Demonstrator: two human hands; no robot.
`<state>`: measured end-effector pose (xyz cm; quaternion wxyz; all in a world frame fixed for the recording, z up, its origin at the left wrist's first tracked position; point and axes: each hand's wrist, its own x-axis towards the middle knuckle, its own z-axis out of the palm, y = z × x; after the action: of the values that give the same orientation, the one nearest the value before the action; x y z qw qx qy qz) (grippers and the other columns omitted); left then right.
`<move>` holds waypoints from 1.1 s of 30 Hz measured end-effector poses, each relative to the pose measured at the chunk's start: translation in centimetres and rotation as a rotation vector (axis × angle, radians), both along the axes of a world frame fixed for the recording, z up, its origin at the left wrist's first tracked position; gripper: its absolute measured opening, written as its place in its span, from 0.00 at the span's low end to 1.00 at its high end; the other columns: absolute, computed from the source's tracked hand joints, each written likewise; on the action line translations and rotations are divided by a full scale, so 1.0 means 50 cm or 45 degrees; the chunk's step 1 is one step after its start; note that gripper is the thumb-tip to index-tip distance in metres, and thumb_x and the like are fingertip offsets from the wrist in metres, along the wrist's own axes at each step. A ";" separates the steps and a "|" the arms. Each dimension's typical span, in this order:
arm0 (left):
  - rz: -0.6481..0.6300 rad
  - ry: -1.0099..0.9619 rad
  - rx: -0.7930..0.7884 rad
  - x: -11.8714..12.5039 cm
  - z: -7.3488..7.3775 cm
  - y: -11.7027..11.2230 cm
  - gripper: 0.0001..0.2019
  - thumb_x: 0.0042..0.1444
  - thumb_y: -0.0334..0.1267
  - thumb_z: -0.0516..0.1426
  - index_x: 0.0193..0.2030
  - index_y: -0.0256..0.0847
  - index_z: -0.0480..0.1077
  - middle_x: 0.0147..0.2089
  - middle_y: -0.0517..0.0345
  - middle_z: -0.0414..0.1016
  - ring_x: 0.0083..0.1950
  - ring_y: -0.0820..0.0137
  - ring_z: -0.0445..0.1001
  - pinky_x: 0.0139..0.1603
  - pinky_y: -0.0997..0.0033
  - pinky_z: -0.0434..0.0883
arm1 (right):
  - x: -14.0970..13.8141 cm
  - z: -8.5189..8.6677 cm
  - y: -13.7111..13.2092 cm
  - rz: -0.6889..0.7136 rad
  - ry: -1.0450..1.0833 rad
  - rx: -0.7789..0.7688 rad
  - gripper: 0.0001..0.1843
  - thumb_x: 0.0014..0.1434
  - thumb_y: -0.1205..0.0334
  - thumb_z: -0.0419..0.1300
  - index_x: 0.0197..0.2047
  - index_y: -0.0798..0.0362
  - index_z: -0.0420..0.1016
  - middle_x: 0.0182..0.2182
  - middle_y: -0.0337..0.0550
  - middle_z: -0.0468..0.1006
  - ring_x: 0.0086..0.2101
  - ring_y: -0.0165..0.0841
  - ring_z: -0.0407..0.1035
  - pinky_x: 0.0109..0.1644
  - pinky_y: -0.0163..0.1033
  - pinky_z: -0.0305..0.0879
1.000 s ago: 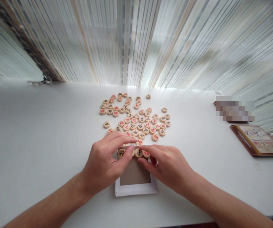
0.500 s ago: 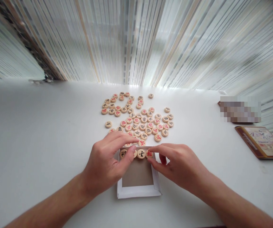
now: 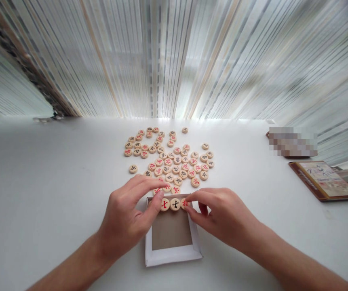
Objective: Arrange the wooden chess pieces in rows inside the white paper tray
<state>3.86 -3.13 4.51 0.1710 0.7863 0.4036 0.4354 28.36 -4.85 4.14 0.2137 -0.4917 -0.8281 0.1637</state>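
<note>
At least three round pale-wood xiangqi discs (black-lettered between two red) sit in a row along the far edge of a shallow white card tray; its brown floor shows below them, and the loose scatter of discs lies beyond, on the white worktop. The left hand arches open, its thumb just beside the row's left end; the right hand pinches the rightmost red disc between thumb and forefinger.
</note>
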 end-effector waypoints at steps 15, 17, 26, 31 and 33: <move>0.317 -0.091 -0.207 -0.043 0.014 0.047 0.09 0.65 0.42 0.64 0.45 0.44 0.85 0.40 0.56 0.89 0.41 0.62 0.87 0.43 0.66 0.82 | 0.069 -0.012 0.108 -0.628 0.633 0.115 0.24 0.65 0.52 0.61 0.19 0.51 0.67 0.15 0.34 0.61 0.20 0.28 0.53 0.25 0.36 0.51; 0.334 -0.160 -0.306 -0.053 0.023 0.058 0.10 0.65 0.43 0.64 0.46 0.42 0.85 0.40 0.54 0.89 0.39 0.63 0.87 0.41 0.67 0.82 | 0.076 -0.025 0.120 -0.620 0.663 0.080 0.26 0.66 0.51 0.60 0.18 0.51 0.66 0.16 0.35 0.63 0.20 0.28 0.55 0.25 0.36 0.52; 0.286 0.078 -0.272 -0.073 0.040 0.109 0.08 0.64 0.42 0.65 0.43 0.43 0.86 0.41 0.55 0.90 0.39 0.63 0.87 0.38 0.69 0.81 | 0.064 -0.064 0.119 -0.466 0.746 -0.011 0.20 0.70 0.52 0.57 0.27 0.51 0.69 0.22 0.36 0.69 0.24 0.30 0.60 0.30 0.37 0.57; 0.372 0.144 -0.072 -0.081 -0.012 0.113 0.09 0.65 0.37 0.61 0.44 0.39 0.84 0.44 0.52 0.89 0.40 0.64 0.85 0.31 0.73 0.78 | 0.063 -0.069 0.115 -0.416 0.719 -0.016 0.20 0.70 0.53 0.58 0.27 0.51 0.69 0.22 0.36 0.68 0.25 0.30 0.59 0.31 0.37 0.55; 0.338 0.165 -0.040 -0.084 -0.027 0.109 0.08 0.65 0.36 0.61 0.43 0.39 0.84 0.43 0.53 0.88 0.41 0.65 0.85 0.32 0.74 0.78 | 0.064 -0.068 0.116 -0.410 0.711 0.000 0.20 0.70 0.52 0.58 0.27 0.51 0.70 0.22 0.36 0.69 0.25 0.30 0.60 0.31 0.37 0.55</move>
<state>-0.36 2.34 3.18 0.0978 0.7498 0.5210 0.3960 31.54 0.93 0.72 0.4559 -0.5525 -0.6489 0.2565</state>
